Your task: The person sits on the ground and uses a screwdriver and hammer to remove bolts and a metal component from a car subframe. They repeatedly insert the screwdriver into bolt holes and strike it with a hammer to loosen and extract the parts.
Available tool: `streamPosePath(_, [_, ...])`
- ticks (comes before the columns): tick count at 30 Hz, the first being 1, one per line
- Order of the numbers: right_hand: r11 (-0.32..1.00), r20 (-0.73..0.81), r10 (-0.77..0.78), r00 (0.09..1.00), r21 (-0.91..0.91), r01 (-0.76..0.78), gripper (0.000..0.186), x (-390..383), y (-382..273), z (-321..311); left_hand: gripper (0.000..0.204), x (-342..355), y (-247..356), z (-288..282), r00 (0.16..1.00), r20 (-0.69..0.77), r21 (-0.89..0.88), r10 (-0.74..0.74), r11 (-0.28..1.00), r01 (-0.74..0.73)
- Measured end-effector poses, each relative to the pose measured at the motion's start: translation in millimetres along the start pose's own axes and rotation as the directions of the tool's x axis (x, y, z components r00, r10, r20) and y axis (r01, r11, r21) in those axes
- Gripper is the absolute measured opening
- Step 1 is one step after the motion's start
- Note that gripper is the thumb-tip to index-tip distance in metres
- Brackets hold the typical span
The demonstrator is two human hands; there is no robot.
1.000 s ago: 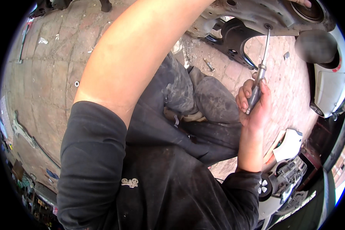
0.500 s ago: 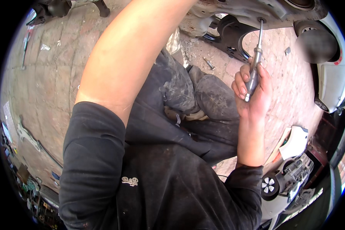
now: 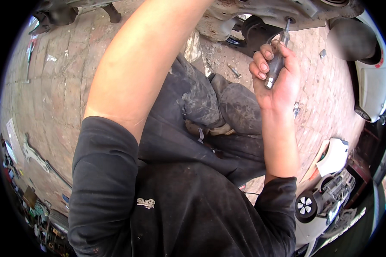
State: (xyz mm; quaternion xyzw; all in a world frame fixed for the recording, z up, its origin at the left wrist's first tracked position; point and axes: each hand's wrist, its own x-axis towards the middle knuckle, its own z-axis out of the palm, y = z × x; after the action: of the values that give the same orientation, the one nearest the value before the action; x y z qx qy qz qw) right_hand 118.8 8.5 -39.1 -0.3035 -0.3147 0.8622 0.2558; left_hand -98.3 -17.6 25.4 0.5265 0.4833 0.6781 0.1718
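Note:
My right hand (image 3: 283,85) is closed around the dark handle of a screwdriver (image 3: 276,64). The shaft points away from me, and its tip meets a hole in a greyish, dirty metal car part (image 3: 218,26) along the upper edge. How far the tip goes in, I cannot tell. My left forearm (image 3: 137,64) reaches up past the top of the picture, so the left hand is out of sight. A black curved metal arm (image 3: 255,36) sits just beyond my right fingers, beneath the grey part.
On the paved ground (image 3: 64,98) lie a loose bolt (image 3: 233,71) and, at left, a long metal arm (image 3: 35,156). Cars stand at the right, one a white car (image 3: 375,88). A white panel (image 3: 333,156) leans lower right. Clutter (image 3: 43,214) fills the lower left.
My right hand and the screwdriver have moved up toward the metal part. Less of the shaft shows between handle and hole. The left arm has barely shifted.

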Motion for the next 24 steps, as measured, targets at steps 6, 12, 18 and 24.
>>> streamPosePath(6, [0.995,-0.098,-0.01,0.995,-0.1,0.0,0.009,-4.9,0.7,23.1,0.035,11.3,-20.5,8.7,0.996,-0.056,-0.017,0.077,0.997,-0.078])
streamPosePath(12, [0.999,-0.12,-0.039,0.992,-0.032,0.036,0.007,-4.7,7.6,19.2,0.033,-5.9,3.2,5.9,0.996,-0.068,-0.07,0.049,0.996,-0.054])
streamPosePath(18, [0.996,-0.161,-0.094,0.982,-0.016,0.092,0.006,-7.2,17.9,25.7,0.032,2.7,-9.8,19.4,0.979,-0.199,0.006,0.039,0.999,-0.039])
streamPosePath(24, [0.992,-0.214,-0.129,0.968,-0.016,0.129,0.005,-11.3,25.0,28.6,0.031,-4.6,11.6,21.1,0.981,-0.181,0.013,-0.063,0.998,0.067])
